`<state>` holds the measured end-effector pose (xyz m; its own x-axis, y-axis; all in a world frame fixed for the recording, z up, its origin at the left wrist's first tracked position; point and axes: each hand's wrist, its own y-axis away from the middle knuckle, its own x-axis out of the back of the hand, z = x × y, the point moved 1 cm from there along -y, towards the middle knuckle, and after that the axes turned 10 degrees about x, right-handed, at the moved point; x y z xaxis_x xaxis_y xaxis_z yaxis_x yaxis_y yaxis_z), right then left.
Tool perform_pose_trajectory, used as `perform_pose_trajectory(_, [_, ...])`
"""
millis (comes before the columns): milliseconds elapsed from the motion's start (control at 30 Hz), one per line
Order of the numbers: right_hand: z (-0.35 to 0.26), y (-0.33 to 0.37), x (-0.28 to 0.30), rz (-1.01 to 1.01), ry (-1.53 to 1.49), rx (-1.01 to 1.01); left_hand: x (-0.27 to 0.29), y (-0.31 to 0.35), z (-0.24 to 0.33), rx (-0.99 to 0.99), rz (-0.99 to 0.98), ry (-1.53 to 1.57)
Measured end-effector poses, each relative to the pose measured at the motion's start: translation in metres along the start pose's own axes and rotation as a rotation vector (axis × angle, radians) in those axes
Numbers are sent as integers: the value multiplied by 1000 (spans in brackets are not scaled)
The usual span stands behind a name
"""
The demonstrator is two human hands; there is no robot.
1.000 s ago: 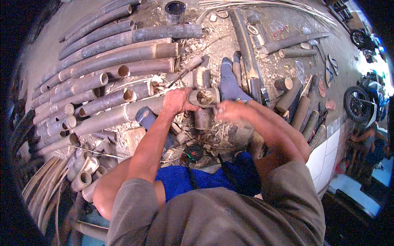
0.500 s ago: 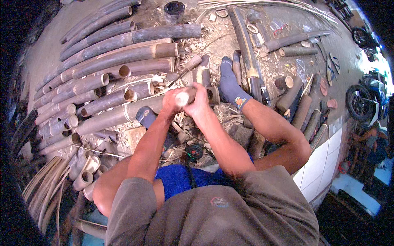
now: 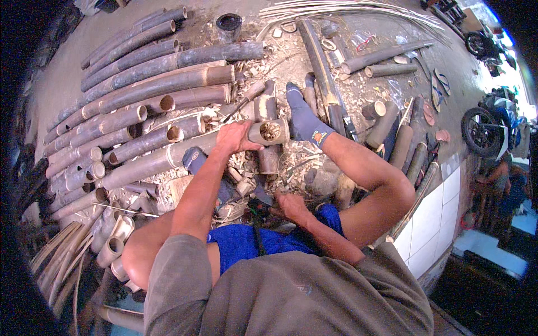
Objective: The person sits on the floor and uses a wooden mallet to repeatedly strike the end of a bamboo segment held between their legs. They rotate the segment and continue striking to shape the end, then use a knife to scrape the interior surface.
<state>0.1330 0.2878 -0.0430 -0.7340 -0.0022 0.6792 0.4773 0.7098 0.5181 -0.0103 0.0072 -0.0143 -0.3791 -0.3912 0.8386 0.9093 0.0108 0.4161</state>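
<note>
My left hand (image 3: 234, 137) is closed over a long bamboo pole (image 3: 140, 168), near its right end. That end (image 3: 272, 131) has a hole in it with pale shavings inside, and it lies across a short upright-lying bamboo piece (image 3: 268, 159). My right hand (image 3: 292, 206) is low by my lap, its fingers curled. Beside those fingers shows a dark, flat, blade-like shape (image 3: 261, 195); what the hand grips is mostly hidden. A tool with a thick wooden handle (image 3: 253, 91) rests just beyond the pole.
Several bamboo poles (image 3: 190, 55) lie stacked at the left. A black bucket (image 3: 229, 25) stands at the back. A split pole (image 3: 319, 61) and shorter bamboo lengths (image 3: 386, 124) lie right of my foot. Wood shavings cover the floor; a motorbike (image 3: 487, 129) stands far right.
Both hands were together over the pole, gripping a piece with a pale round end. My right hand has moved down toward my lap; my left now holds the pole, its holed end uncovered.
</note>
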Motion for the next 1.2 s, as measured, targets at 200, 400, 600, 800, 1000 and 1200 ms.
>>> perform_pose_trajectory(200, [0,-42,-1,378,-238,-128,-2,9,-22,0,42,-18])
perform_pose_trajectory(400, [8,-66,21,584,-478,-239,-6,9,-12,22,223,-23])
perform_pose_trajectory(600, [50,-75,135,709,-215,-277,-7,-3,-11,137,427,-182])
perform_pose_trajectory(800, [234,-53,246,665,160,-580,-5,-9,3,152,357,-149])
perform_pose_trajectory(1000, [337,-61,197,328,81,-675,2,-4,2,190,329,-129])
perform_pose_trajectory(1200, [365,-59,188,144,191,-605,3,-11,11,181,295,-108])
